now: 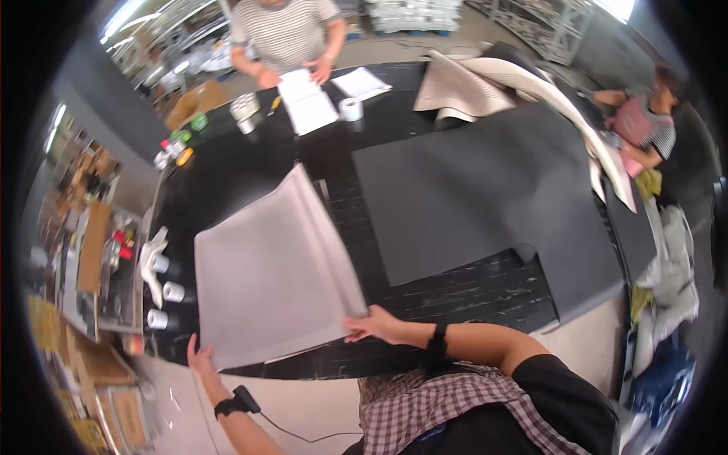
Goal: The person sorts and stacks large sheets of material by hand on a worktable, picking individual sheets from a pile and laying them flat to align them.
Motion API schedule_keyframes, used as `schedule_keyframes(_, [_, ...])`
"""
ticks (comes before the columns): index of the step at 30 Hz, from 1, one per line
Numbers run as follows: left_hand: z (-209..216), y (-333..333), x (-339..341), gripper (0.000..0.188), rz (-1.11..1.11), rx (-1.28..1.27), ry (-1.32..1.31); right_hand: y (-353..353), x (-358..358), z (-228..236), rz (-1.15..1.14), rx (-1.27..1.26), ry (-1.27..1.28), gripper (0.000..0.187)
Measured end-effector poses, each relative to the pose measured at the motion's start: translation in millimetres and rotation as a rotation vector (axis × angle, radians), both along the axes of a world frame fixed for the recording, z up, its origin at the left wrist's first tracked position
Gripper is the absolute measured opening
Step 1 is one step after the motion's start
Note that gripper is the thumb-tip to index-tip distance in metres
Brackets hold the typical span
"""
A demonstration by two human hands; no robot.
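Note:
A large pinkish-grey sheet of material (265, 280) lies on the black table in front of me, with a ribbed strip along its right side. At its near left corner, my left hand (202, 362) holds the edge between thumb and fingers. My right hand (377, 326) is closed on the near right corner, by the ribbed strip. Whatever part of the fingers is beneath the sheet is hidden. To the right is a big dark grey sheet (455, 205) with a cut-out along its near side, touched by neither hand.
White rolls (174, 292) stand along the black table's (425, 303) left edge. Tape rolls (184, 156) sit at the far left. Across the table a person (284, 38) handles white papers (307, 106). Another person (644, 121) is by a beige striped sheet (546, 83) at far right.

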State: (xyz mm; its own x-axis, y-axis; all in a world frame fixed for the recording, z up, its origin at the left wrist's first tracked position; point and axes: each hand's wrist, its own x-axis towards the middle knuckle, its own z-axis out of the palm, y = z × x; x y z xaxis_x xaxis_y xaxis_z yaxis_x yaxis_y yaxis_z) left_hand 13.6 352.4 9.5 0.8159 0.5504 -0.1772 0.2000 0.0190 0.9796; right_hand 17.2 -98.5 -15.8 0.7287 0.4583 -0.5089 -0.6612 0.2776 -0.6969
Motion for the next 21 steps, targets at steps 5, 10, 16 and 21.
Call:
schedule_keyframes(5, [-36,-15,14,0.053,-0.133,1.202,0.239,-62,-12,5,0.302,-0.044,-0.139,0.036])
schedule_keyframes(10, [17,-165,34,0.035,-0.223,1.190,-0.091,-236,-50,6,-0.549,-0.292,-0.133,0.020])
schedule_keyframes(16, [4,-390,53,0.058,-0.926,0.980,-0.204,-433,-174,-14,-1.644,-0.801,-0.026,0.032])
schedule_keyframes(21, [-66,-465,80,0.085,-0.486,1.183,0.350,-488,-323,-102,-1.754,-1.100,0.493,0.069])
